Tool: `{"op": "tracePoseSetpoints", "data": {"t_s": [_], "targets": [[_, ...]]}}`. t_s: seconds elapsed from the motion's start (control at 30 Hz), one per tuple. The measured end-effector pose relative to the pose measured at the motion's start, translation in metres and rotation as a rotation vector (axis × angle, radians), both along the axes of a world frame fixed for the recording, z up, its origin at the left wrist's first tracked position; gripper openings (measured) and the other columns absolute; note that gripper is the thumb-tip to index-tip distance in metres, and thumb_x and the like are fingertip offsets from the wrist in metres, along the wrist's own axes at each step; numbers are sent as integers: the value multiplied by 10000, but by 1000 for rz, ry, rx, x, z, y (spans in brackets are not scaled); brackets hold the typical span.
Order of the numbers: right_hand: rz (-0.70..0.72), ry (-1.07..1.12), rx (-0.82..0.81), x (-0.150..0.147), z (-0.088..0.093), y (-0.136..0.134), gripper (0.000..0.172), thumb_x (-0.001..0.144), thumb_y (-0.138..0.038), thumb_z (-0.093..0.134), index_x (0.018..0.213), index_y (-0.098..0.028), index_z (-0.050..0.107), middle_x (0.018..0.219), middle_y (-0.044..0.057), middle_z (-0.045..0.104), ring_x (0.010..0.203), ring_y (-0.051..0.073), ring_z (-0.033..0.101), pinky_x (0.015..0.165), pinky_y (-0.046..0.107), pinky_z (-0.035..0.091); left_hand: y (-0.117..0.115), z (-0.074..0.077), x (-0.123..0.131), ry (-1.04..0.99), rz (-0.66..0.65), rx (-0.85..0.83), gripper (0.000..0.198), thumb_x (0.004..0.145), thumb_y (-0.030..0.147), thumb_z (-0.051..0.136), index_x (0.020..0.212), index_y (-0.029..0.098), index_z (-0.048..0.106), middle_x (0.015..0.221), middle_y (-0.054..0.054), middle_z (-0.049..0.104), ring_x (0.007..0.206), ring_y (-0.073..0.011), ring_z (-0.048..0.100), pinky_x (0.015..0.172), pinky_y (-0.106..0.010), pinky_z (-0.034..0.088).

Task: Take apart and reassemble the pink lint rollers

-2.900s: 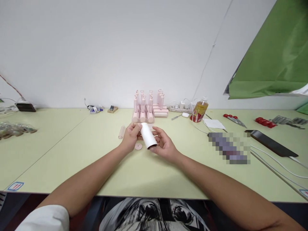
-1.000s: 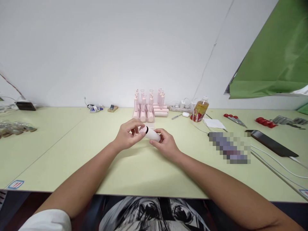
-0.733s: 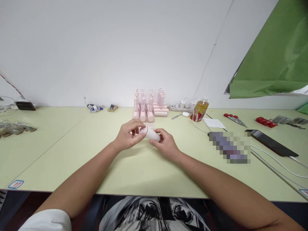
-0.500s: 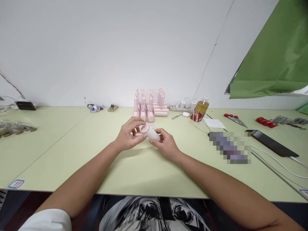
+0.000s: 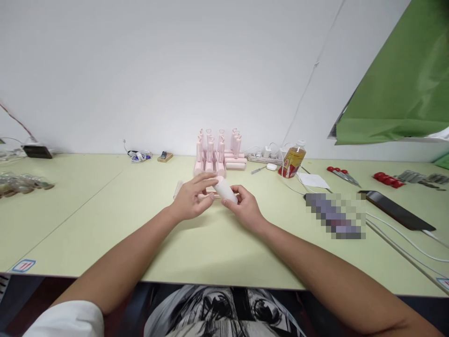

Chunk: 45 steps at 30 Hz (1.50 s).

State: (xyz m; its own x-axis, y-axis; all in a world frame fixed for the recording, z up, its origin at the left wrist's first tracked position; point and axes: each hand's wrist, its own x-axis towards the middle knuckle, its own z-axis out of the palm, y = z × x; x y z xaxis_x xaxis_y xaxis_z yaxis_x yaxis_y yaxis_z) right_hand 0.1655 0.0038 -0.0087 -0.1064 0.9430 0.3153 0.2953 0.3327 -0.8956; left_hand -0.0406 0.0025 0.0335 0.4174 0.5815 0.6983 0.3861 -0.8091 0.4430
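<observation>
A person's right hand (image 5: 247,210) pinched the near end of a tilted white cylinder (image 5: 226,191) between thumb and fingers above the pale green table (image 5: 196,255), while the left hand (image 5: 189,199), thumb spread from its fingers, had fingertips at the cylinder's pinkish far end. A translucent pink tube (image 5: 177,187) lay partly hidden behind the left hand; a labelled bottle (image 5: 292,161) stood far right.

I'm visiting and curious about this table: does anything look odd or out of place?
Mainly the pixelated patch on the right of the table: its squares hide whatever lies there. The drink bottle seems to lean right, though the lens may cause that. No spill shows, nor damage on the white cylinder in the right hand.
</observation>
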Motion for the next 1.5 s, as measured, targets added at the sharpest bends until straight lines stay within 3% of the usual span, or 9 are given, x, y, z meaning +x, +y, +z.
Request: {"op": "tracePoseSetpoints", "data": {"t_s": [0.1,0.3,0.5,0.63,0.73,0.83,1.03,1.23,1.5], "targets": [[2,18,23,1,3,-2,402,711,-433,727,1016,-211,586,861,9,636,658,153,538,592,276,431,7,-2,-7,-13,128,31,426,803,183,519,1220,207,605,1287,-107,584,890,-161,638,632,-263,540],[-17,107,84,1,6,0,409,734,-441,704,1040,-205,573,948,42,639,702,162,542,597,277,446,23,-11,-12,344,318,-94,363,847,240,500,1182,186,629,1250,-102,634,1162,-266,572,976,-433,466],[20,221,123,-2,3,2,423,742,-350,680,1110,-210,525,1038,55,604,803,171,561,656,280,472,15,-4,-3,641,278,-206,248,838,323,524,994,203,675,966,-93,709,916,-275,645,774,-361,463],[61,207,102,-4,-1,2,417,735,-266,646,1125,-220,508,1041,44,594,812,165,563,652,268,467,7,2,-3,508,311,-450,408,857,567,479,914,217,682,773,-46,712,660,-218,648,602,-300,416],[75,164,70,-4,-4,2,412,723,-238,638,1111,-227,499,1035,35,586,784,154,561,625,258,457,8,-3,-4,450,365,-583,504,814,628,500,1038,203,652,737,-43,701,628,-220,645,526,-285,375],[109,173,6,-5,-7,3,420,726,-242,634,1113,-242,472,1051,24,566,739,135,563,590,250,456,13,-13,-3,490,384,-644,519,761,491,600,1187,194,584,830,-58,710,714,-238,662,537,-281,389],[219,410,-260,-8,-2,-1,447,738,-322,665,1115,-268,429,990,6,574,699,143,631,688,359,568,16,-22,2,481,324,-640,73,766,273,551,781,206,577,746,-44,671,665,-213,623,533,-281,383],[227,634,-354,-8,0,2,423,789,-391,606,1152,-267,427,880,8,607,765,186,652,680,366,566,17,-23,7,274,333,-714,53,773,230,530,791,206,486,724,-16,631,622,-172,581,498,-245,386],[223,553,-319,-8,-3,4,627,688,-310,695,1224,-276,370,758,-45,558,632,153,569,525,277,502,24,-25,5,-13,136,-804,220,699,151,448,886,187,558,829,-17,686,618,-133,537,532,-233,399]]}}
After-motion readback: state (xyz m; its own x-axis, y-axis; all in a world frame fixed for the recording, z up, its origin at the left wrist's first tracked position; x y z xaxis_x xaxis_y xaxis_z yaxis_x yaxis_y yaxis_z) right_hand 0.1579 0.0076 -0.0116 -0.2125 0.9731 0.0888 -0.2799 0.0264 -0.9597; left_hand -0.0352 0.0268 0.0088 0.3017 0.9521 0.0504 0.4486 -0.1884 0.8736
